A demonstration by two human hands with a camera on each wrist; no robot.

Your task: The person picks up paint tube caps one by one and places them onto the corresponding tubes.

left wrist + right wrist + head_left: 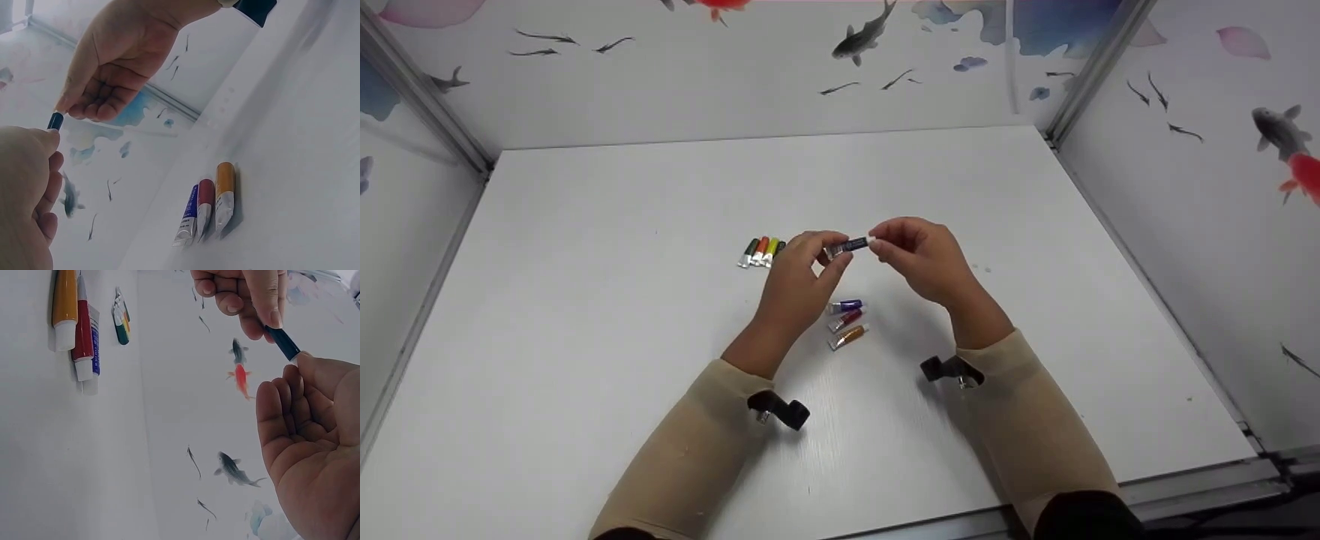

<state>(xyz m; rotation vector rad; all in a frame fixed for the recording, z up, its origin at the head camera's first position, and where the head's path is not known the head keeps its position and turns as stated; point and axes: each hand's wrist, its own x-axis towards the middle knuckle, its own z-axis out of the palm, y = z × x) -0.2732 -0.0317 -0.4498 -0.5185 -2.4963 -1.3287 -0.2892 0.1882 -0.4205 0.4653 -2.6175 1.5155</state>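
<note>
Between my hands, above the table, is a small dark blue paint tube (pixel 856 244) with a white cap. My left hand (pixel 799 274) pinches the tube's body near its silvery crimped end. At the other end my right hand (pixel 924 259) pinches the white cap between thumb and forefinger; its other fingers curl loosely in the right wrist view. Just below the hands lie three tubes: a purple-blue tube (pixel 850 306), a red tube (pixel 848 320) and an ochre tube (pixel 850 337). In the right wrist view, white caps show on the ochre tube (pixel 66 304) and the red one.
Left of my left hand, several tubes lie in a row, among them a dark green tube (pixel 749 252), an orange tube (pixel 761 249) and a yellow tube (pixel 772 250); the hand partly hides the row. Painted panels (pixel 720 82) border the white table (pixel 585 300) at back and sides.
</note>
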